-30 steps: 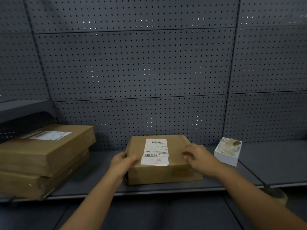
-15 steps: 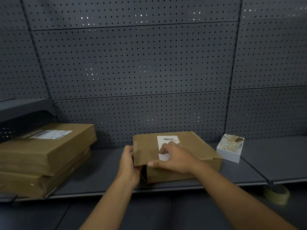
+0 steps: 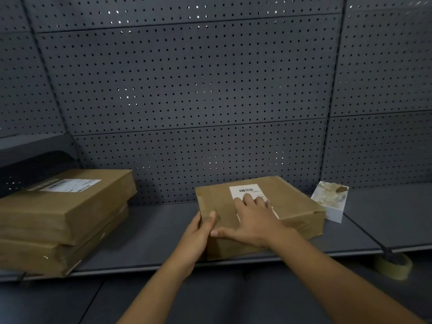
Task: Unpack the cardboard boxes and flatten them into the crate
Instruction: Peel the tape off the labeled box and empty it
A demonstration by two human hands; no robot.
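Only the person's two arms show, and both are bare. The left forearm (image 3: 163, 277) is uncovered from the lower edge of the view up to the wrist, with no cloth on any part that can be seen. The right forearm (image 3: 327, 270) is likewise uncovered along its whole visible length and looks the broader of the two in this wide-angle view. The left hand (image 3: 198, 232) is bare, and its thumbnail (image 3: 212, 214) is cut short and plain. The right hand (image 3: 252, 220) is bare too, its knuckles and the backs of its fingers (image 3: 247, 198) uncovered, and the nail at its thumb tip (image 3: 214, 233) is short and pale in the dim light.
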